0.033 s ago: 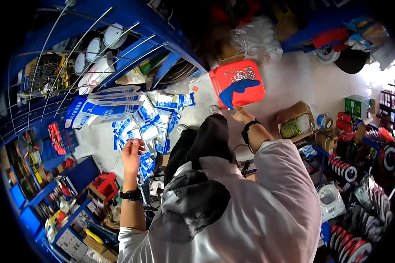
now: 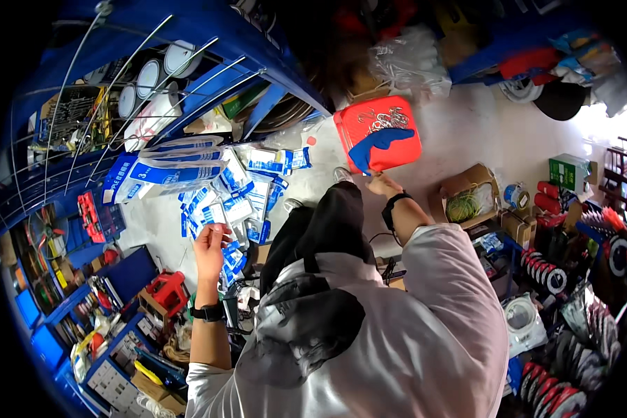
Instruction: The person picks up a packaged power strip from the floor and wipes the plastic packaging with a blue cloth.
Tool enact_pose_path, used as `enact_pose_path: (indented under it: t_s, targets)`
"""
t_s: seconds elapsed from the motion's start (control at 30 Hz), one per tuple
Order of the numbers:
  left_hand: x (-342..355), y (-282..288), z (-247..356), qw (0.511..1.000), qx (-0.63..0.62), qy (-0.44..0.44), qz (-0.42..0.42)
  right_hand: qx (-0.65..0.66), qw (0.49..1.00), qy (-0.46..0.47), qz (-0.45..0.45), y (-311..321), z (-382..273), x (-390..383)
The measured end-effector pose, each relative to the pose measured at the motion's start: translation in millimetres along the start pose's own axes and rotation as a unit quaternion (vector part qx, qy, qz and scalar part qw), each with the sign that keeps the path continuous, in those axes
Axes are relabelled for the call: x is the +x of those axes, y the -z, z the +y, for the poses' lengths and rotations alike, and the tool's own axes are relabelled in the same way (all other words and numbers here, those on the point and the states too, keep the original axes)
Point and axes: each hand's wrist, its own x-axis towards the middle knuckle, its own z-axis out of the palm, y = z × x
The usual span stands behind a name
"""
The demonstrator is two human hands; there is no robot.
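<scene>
My right hand [image 2: 383, 183] is closed on the lower end of a blue cloth-like piece [image 2: 381, 143], thin and limp. That piece lies across a red stool [image 2: 351, 129] with a rounded square top, next to a heap of shiny metal hooks or rings [image 2: 389, 117]. My left hand [image 2: 210, 247] is low at the left with its fingers bent together; what they hold, if anything, is too small to make out. Just beyond it, a loose pile of blue-and-white plastic packets [image 2: 238, 209] covers the floor. Larger blue-and-white bags [image 2: 167, 173] lie left of the pile.
A blue shelf with wire mesh [image 2: 209, 104] rises at the upper left, holding round tins [image 2: 148, 78]. An open cardboard box [image 2: 477, 198] stands right of my right arm. Stocked racks of red-and-white discs [image 2: 547, 268] line the right side. A red plastic stool [image 2: 167, 294] is at the lower left.
</scene>
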Motion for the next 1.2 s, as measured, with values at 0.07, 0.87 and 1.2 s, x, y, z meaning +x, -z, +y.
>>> enact_pose_path:
  t_s: [0.07,0.87,1.2]
  targets:
    - [-8,-9,0,0.999,0.033,0.01,-0.011,-0.026,0.998,0.06,-0.001,-17,2,26]
    - [-78,27,-32,0.978,0.158,-0.124,-0.054,0.243,0.872,0.332,-0.266,176,-231,-202]
    - [-129,141,-116,0.931,0.217,-0.286,-0.069,0.074,0.836,0.443,-0.315,1,-501,-322]
